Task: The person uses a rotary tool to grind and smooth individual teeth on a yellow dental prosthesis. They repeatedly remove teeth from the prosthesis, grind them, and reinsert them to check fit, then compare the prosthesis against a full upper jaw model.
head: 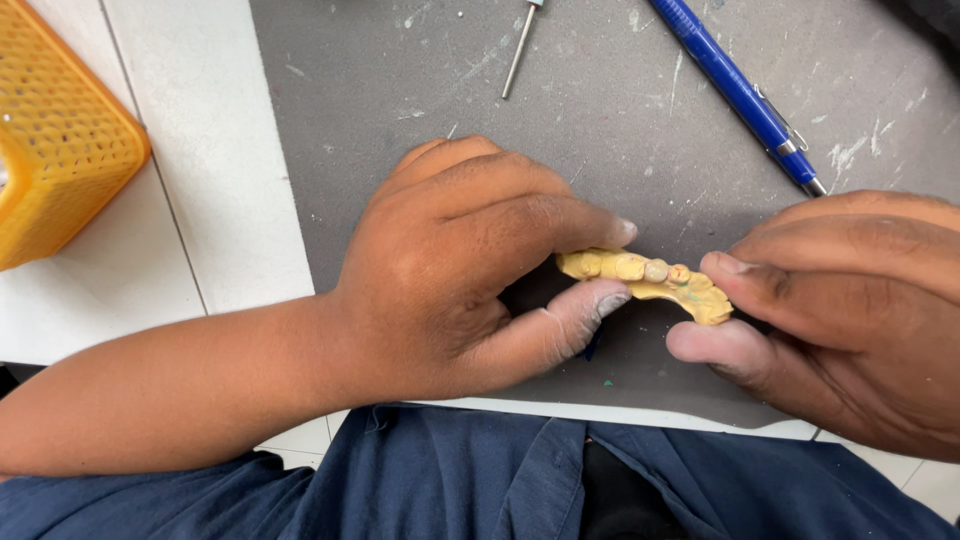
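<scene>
Head view: your left hand pinches one end of the yellow dental cast between thumb and forefinger, and your right hand grips the other end, holding it just above the grey mat. The blue pen and metal pin tool lie untouched beyond your hands, so the work looks mid-inspection, with tooling not begun.

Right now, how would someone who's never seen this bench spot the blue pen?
Start at the grey work mat covering the white table. Go to its top right area, above the right hand. The blue pen lies there diagonally, far thicker than the thin metal rod nearby.
</scene>
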